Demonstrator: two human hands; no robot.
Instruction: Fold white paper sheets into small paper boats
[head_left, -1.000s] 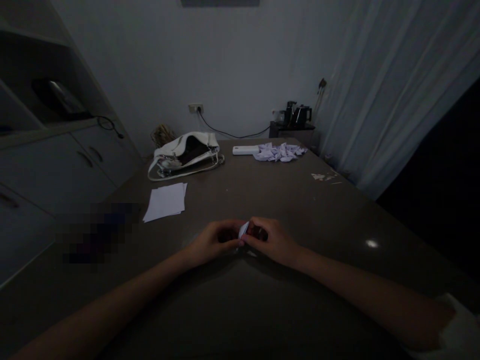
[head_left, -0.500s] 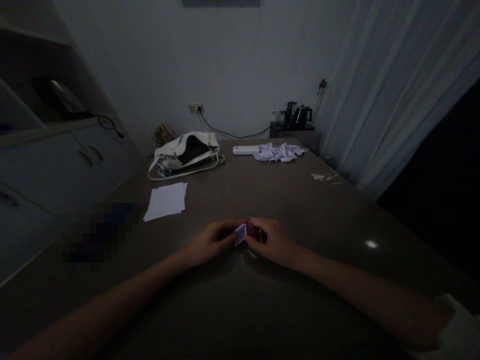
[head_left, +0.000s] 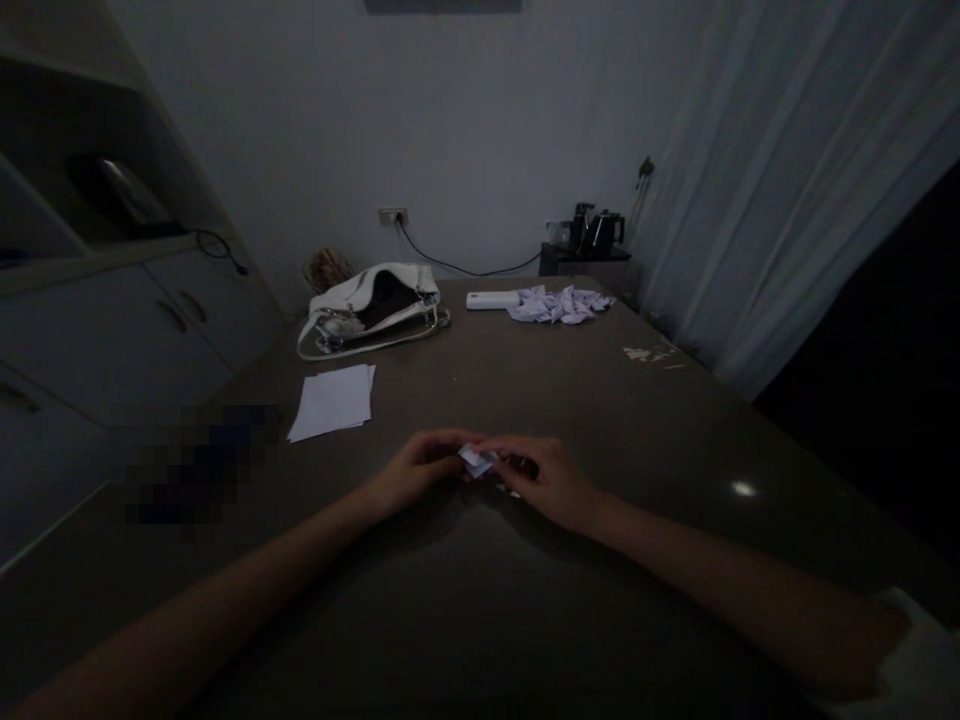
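Paper [head_left: 477, 459]: tipped from upright to flatter since the earlier frame. Pinched between left hand [head_left: 415, 470] and right hand [head_left: 541, 477], fingertips meeting; equally near both.

no readable text, labels or numbers anywhere
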